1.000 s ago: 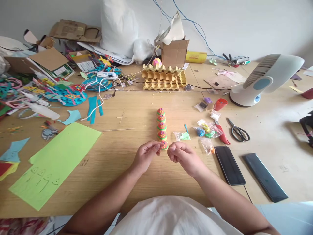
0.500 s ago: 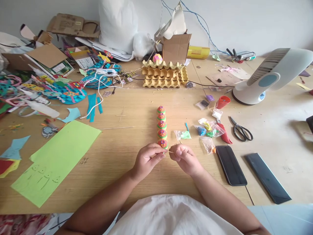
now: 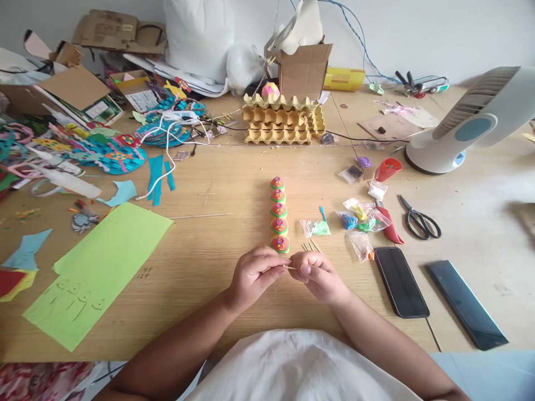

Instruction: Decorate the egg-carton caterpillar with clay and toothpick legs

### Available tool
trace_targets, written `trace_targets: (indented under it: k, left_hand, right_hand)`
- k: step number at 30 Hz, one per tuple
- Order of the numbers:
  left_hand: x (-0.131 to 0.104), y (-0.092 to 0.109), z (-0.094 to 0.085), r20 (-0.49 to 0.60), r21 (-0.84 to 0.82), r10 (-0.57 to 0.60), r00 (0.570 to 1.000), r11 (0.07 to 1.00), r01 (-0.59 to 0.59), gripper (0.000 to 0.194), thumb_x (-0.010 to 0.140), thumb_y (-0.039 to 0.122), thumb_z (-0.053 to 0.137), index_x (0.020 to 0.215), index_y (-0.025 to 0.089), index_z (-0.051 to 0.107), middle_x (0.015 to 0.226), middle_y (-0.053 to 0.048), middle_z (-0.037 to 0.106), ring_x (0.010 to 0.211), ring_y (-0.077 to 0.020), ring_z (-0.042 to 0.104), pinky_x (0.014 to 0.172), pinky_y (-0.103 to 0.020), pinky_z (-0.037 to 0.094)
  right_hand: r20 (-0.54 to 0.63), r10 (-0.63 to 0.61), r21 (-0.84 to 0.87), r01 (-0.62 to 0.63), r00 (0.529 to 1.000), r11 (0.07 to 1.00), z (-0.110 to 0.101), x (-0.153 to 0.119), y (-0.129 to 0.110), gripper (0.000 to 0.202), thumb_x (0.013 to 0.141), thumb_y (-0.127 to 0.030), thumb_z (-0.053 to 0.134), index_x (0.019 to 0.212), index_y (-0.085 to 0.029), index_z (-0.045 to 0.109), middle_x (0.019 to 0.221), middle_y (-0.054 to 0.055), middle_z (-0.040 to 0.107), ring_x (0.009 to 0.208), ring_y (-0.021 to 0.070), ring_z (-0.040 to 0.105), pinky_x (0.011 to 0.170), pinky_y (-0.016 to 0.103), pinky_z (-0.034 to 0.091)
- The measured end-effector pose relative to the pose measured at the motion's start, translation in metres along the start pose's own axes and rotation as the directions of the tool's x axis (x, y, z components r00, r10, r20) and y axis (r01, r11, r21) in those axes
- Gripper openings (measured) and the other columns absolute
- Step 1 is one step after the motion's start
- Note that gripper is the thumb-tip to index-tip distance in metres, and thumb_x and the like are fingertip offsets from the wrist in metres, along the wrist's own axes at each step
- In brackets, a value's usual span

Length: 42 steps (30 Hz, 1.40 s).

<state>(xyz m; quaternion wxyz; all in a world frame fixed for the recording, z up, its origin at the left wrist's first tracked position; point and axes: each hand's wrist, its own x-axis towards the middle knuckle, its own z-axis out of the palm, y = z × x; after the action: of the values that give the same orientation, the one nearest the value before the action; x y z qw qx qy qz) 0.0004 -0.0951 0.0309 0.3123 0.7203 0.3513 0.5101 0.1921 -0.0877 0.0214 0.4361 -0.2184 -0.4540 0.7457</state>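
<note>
Between my two hands is a toothpick (image 3: 290, 268), a thin wooden stick. My left hand (image 3: 257, 277) pinches its left end, where a tiny pale green bit shows at the fingertips. The other end is gripped by my right hand (image 3: 315, 274), thumb over curled fingers. Just beyond my fingers a row of several egg-carton cups (image 3: 279, 226) runs away from me, with red and green tops and small purple and yellow details. Several more toothpicks (image 3: 310, 246) lie behind my right hand. A bag of light green clay (image 3: 320, 227) is further back.
Bags of coloured clay (image 3: 359, 218), scissors (image 3: 419, 218), a red cup (image 3: 388, 168) and two dark slabs, one a phone (image 3: 401, 283), lie to the right. Green paper (image 3: 100, 267) is at left. Egg cartons (image 3: 284, 123) and a white fan (image 3: 460, 128) stand behind.
Both hands have come closer together and slightly lower, so less of the toothpick shows between them. The toothpicks behind my right hand are more visible. The camera view has shifted slightly.
</note>
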Motion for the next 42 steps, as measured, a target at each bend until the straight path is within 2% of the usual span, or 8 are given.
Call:
trace_targets:
  k: [8, 17, 26, 30, 33, 37, 39, 42]
  left_hand:
    - [-0.0006, 0.0009, -0.0002, 0.020, 0.024, 0.019, 1.000, 1.000, -0.020, 0.014, 0.092, 0.027, 0.072, 0.104, 0.025, 0.080, 0.084, -0.004, 0.074, 0.074, -0.0151, 0.068, 0.070, -0.026, 0.056]
    - [-0.0001, 0.0030, -0.0007, 0.018, 0.027, 0.008, 1.000, 1.000, -0.008, 0.015, 0.091, 0.022, 0.072, 0.104, 0.025, 0.080, 0.085, -0.004, 0.074, 0.075, -0.0149, 0.069, 0.071, -0.026, 0.057]
    - [-0.0020, 0.0006, 0.0004, 0.027, -0.047, -0.036, 0.999, 0.998, 0.038, 0.021, 0.089, 0.011, 0.072, 0.101, 0.026, 0.080, 0.084, -0.003, 0.073, 0.075, -0.0137, 0.068, 0.072, -0.025, 0.055]
    - [-0.0027, -0.0009, -0.0003, 0.044, -0.071, -0.050, 0.998, 0.996, 0.053, 0.032, 0.087, 0.018, 0.077, 0.118, 0.027, 0.076, 0.092, -0.004, 0.074, 0.077, -0.0145, 0.068, 0.074, -0.026, 0.057]
    - [-0.0048, -0.0023, -0.0005, 0.049, -0.094, -0.112, 0.992, 0.989, 0.116, 0.042, 0.088, 0.022, 0.076, 0.129, 0.026, 0.071, 0.101, -0.007, 0.074, 0.082, -0.0158, 0.069, 0.079, -0.028, 0.059]
    - [-0.0056, -0.0007, -0.0004, 0.046, -0.155, -0.240, 0.970, 0.957, 0.245, 0.018, 0.095, 0.026, 0.067, 0.108, 0.021, 0.079, 0.099, -0.010, 0.074, 0.092, -0.0198, 0.070, 0.080, -0.029, 0.058]
    - [-0.0041, 0.0017, 0.0000, 0.056, -0.199, -0.298, 0.953, 0.932, 0.303, 0.017, 0.096, 0.029, 0.065, 0.096, 0.020, 0.079, 0.093, -0.009, 0.075, 0.088, -0.0194, 0.070, 0.077, -0.028, 0.057]
    - [-0.0009, 0.0050, 0.0006, 0.059, -0.240, -0.334, 0.941, 0.910, 0.338, 0.020, 0.096, 0.032, 0.065, 0.089, 0.019, 0.078, 0.085, -0.007, 0.074, 0.079, -0.0174, 0.068, 0.071, -0.027, 0.055]
  right_hand:
    - [-0.011, 0.025, -0.054, -0.026, 1.000, 0.998, -0.0008, -0.0016, 0.0004, 0.048, 0.088, -0.049, 0.070, 0.058, -0.021, 0.046, 0.059, -0.003, 0.040, 0.058, 0.0133, 0.034, 0.058, 0.030, 0.028]
    - [0.001, 0.022, -0.124, -0.022, 1.000, 0.992, -0.0054, -0.0030, 0.0026, 0.045, 0.091, -0.049, 0.066, 0.062, -0.022, 0.046, 0.062, -0.002, 0.040, 0.061, 0.0144, 0.033, 0.059, 0.030, 0.027]
    - [0.019, 0.012, -0.224, -0.008, 1.000, 0.975, -0.0073, -0.0033, 0.0007, 0.046, 0.093, -0.051, 0.064, 0.063, -0.022, 0.046, 0.062, -0.003, 0.038, 0.061, 0.0143, 0.033, 0.060, 0.030, 0.027]
    - [0.004, -0.004, -0.180, 0.005, 1.000, 0.984, -0.0057, -0.0023, -0.0008, 0.045, 0.093, -0.048, 0.065, 0.063, -0.021, 0.045, 0.062, -0.003, 0.038, 0.061, 0.0139, 0.033, 0.060, 0.030, 0.026]
    - [-0.024, -0.014, -0.106, 0.012, 1.000, 0.994, -0.0035, -0.0012, -0.0026, 0.047, 0.092, -0.047, 0.067, 0.061, -0.021, 0.043, 0.061, -0.004, 0.036, 0.060, 0.0136, 0.033, 0.060, 0.031, 0.026]
    - [-0.034, -0.024, -0.075, 0.022, 0.999, 0.997, -0.0022, -0.0003, -0.0034, 0.047, 0.092, -0.045, 0.067, 0.060, -0.021, 0.043, 0.060, -0.004, 0.036, 0.059, 0.0134, 0.032, 0.059, 0.031, 0.025]
    - [-0.027, -0.021, -0.083, 0.019, 0.999, 0.996, -0.0031, -0.0005, -0.0025, 0.045, 0.093, -0.044, 0.067, 0.061, -0.021, 0.044, 0.060, -0.004, 0.037, 0.060, 0.0135, 0.032, 0.059, 0.031, 0.025]
    - [-0.027, 0.006, -0.101, -0.008, 1.000, 0.995, -0.0052, -0.0007, -0.0005, 0.045, 0.093, -0.045, 0.067, 0.061, -0.021, 0.045, 0.060, -0.004, 0.037, 0.061, 0.0136, 0.032, 0.060, 0.031, 0.025]
